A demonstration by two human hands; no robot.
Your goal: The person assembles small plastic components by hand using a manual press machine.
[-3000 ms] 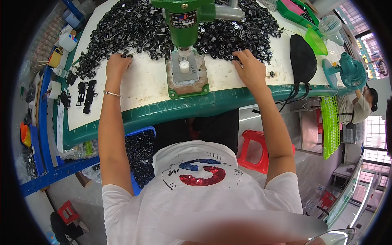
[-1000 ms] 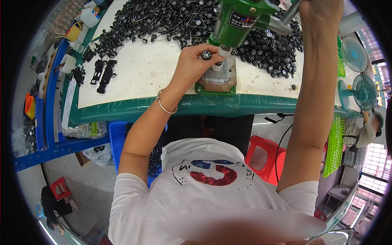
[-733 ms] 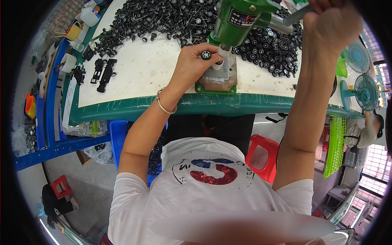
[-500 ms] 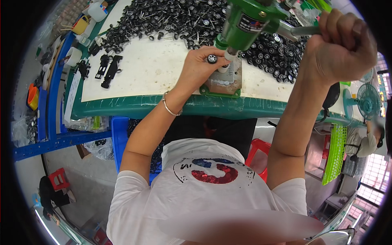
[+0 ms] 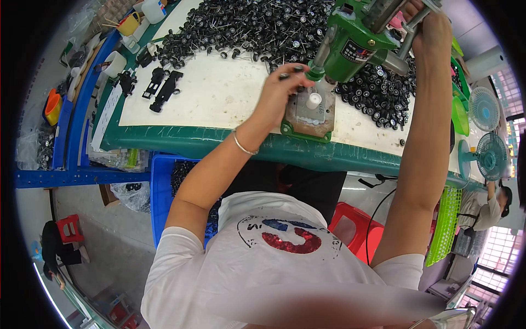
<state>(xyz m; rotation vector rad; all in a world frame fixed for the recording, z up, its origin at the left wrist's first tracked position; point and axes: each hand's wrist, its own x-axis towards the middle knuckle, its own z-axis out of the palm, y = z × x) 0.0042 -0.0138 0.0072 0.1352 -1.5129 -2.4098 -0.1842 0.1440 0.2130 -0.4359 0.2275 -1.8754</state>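
My left hand (image 5: pixel 280 93) is raised beside the green hand press (image 5: pixel 350 46), its fingers pinched and smeared by motion around a small black toy wheel (image 5: pixel 284 77). Just right of these fingers, a white round holder (image 5: pixel 314 100) stands uncovered on the press's metal base plate (image 5: pixel 307 122). My right hand (image 5: pixel 433 35) is up at the top right, its fingers closed around the press lever (image 5: pixel 408 41). The lever points steeply upward. Part of that hand is cut off near the picture's rim.
Wheels on axles (image 5: pixel 246 30) form a wide pile behind the press; loose black wheels (image 5: pixel 378 93) lie right of it. Several black toy chassis (image 5: pixel 166 92) rest at the left. A blue bin (image 5: pixel 159 192) stands below the green table edge (image 5: pixel 208 143). Fans (image 5: pixel 491 156) are at the right.
My right hand has moved up and away with the lever, which now points more steeply upward. The left hand has drawn back from the holder, uncovering it. The view has shifted slightly.
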